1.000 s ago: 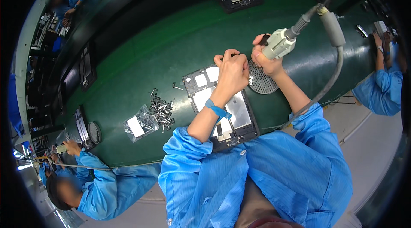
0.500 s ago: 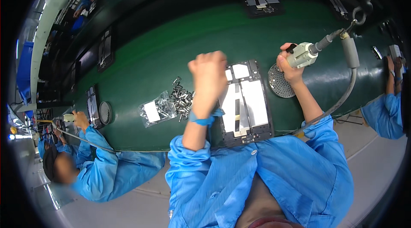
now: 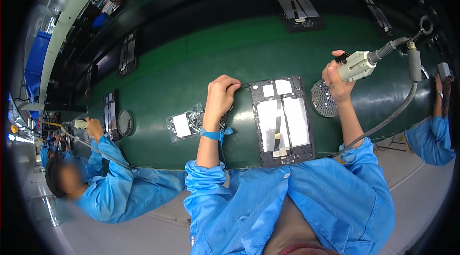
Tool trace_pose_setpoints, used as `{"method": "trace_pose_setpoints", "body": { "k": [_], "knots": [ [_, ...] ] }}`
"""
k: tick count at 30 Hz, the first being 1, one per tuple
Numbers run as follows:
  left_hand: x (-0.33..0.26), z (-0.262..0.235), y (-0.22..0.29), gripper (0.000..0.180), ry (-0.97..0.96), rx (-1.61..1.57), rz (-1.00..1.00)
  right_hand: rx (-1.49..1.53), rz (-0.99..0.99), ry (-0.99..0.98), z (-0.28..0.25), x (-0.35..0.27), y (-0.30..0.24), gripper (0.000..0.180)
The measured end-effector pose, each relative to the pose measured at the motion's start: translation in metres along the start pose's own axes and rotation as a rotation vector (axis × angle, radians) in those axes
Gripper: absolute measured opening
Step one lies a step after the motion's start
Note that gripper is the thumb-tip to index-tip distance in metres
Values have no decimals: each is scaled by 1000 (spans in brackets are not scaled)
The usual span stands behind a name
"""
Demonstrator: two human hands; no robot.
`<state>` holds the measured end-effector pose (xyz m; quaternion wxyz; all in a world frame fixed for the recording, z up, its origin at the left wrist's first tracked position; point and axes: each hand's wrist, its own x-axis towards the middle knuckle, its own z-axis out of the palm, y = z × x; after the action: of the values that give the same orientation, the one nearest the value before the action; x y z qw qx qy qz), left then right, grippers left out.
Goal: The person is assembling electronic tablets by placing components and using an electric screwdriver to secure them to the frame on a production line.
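My left hand [image 3: 221,97] is over the table just left of an opened tablet [image 3: 291,120], its fingers pinched together; whatever is between them is too small to make out. A blue strap [image 3: 214,135] circles that wrist. My right hand [image 3: 339,86] grips a pale electric screwdriver [image 3: 357,66], held to the right of the tablet above a round dish [image 3: 322,99] of tiny screws. The tablet lies flat with its inner plates and dark flat cable showing. Left of the tablet lie a clear bag of small parts [image 3: 183,124] and loose small parts, mostly hidden behind my left hand.
The screwdriver's cable [image 3: 405,104] hangs from a ring [image 3: 426,25] and curves down past my right forearm. More opened tablets [image 3: 298,10] lie across the far side of the green table [image 3: 191,61]. A co-worker [image 3: 112,183] sits at the left; another person's sleeve [image 3: 431,135] shows at right.
My left hand has moved off the tablet's upper left corner toward the left, over the loose parts. The right hand still holds the screwdriver near the dish. The whole view has shifted slightly.
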<state>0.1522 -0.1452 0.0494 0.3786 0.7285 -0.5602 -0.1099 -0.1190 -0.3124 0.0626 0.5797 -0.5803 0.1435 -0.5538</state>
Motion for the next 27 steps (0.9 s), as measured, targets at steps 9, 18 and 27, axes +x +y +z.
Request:
{"method": "trace_pose_setpoints", "body": {
  "k": [9,18,27],
  "knots": [
    [11,22,4,8,-122,-198,-177,92,84,-87,45,2,-1,35],
    [14,24,1,7,-139,-273,-177,236,225,-121,101,6,11,31],
    [3,25,-10,7,-168,-443,-221,273,250,-165,146,4,42,27]
  ]
}}
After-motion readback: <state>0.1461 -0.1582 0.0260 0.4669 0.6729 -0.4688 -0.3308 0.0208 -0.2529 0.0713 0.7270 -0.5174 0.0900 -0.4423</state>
